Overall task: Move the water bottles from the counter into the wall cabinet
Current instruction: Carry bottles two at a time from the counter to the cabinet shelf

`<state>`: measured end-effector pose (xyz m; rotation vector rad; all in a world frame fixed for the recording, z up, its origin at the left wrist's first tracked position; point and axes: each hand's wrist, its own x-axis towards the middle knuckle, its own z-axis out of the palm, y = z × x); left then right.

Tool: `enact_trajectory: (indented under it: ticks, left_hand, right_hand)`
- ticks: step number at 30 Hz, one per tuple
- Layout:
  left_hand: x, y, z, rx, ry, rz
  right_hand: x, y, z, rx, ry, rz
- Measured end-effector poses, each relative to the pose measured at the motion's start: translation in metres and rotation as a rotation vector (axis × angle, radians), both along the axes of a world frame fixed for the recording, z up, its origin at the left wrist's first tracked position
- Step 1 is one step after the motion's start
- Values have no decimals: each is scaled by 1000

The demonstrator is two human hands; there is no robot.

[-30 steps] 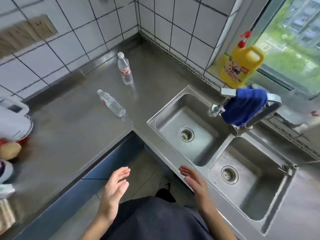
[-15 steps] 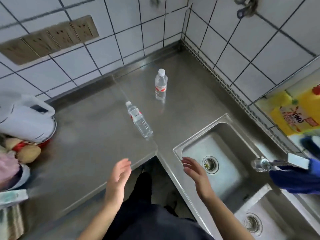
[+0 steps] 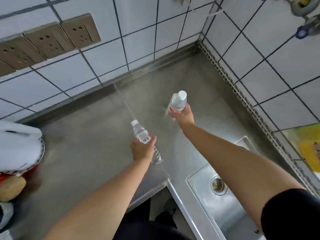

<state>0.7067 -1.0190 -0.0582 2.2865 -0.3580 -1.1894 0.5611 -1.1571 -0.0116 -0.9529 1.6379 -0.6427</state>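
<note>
Steel is stretching out below you as an L-shaped surface (image 3: 83,153), running into a corner where white tiled walls (image 3: 138,40) are meeting, with a row of beige sockets (image 3: 50,38) sitting on the left-hand wall. At your right a sink (image 3: 190,181) is dropping into the surface, its drain (image 3: 218,185) showing near your right forearm. A white appliance (image 3: 17,144) is sitting at the left edge, and a blurred yellow container (image 3: 310,153) is showing at the far right by the wall. You are reaching forward with both arms. Your left hand (image 3: 141,150) is gripping the near bottle (image 3: 141,133) round its middle, fingers curled over the label, the white cap pointing away from you and to the left, the clear base sticking out toward you past the heel of the hand. That bottle is slanting low over the open middle of the surface; whether it is touching the steel cannot be told. Your right hand (image 3: 184,116) is gripping the far bottle (image 3: 178,101) round its lower half, fingers wrapped on the red and white label, the cap standing up above the hand and leaning slightly away. This bottle is sitting further back, toward the corner, well apart from the near one; its base is hidden by your hand and blur.
</note>
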Motion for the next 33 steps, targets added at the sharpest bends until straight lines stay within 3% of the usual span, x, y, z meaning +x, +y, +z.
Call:
enact_trajectory:
  ticks: [6, 11, 21, 28, 33]
  left_hand:
    - [10, -18, -16, 72, -11, 11]
    - [14, -3, 2, -67, 54, -80]
    - [2, 134, 73, -326, 89, -443]
    - [-32, 235, 99, -472, 50, -513]
    - [-61, 293, 92, -463, -43, -593]
  right_hand:
    - [7, -26, -17, -50, -14, -30]
    - [-9, 13, -6, -120, -60, -19]
    - [-114, 256, 62, -10, -93, 1]
    - [-201, 413, 88, 27, -41, -225]
    - [-236, 492, 76, 6, -30, -407]
